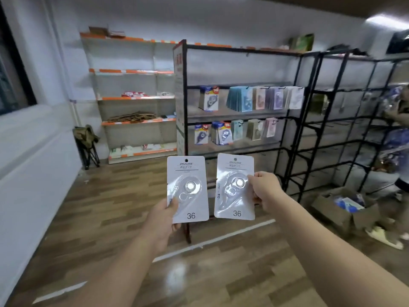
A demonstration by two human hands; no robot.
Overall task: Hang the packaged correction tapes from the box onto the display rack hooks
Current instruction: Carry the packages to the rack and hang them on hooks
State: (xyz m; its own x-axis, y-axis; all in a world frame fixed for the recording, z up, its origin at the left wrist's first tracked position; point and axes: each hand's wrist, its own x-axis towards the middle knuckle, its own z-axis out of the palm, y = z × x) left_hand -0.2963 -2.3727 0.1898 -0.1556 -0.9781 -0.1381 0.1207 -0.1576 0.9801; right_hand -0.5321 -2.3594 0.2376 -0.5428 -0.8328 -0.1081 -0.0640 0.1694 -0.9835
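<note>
Nearest, the left hand pinches the lower left corner of one carded correction tape, and the right hand pinches the right edge of a second card (both printed "36"), held upright side by side, not touching. Below them lies wood-pattern flooring crossed by a white stripe. Further right, an open cardboard box sits on the floor. Beyond stands the black display rack with hung packages, then an orange-trimmed shelf unit against the white wall.

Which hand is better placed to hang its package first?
Probably the right hand: the right package is nearer the white packs hanging on the rack; the left hand grips the left package farther left.
</note>
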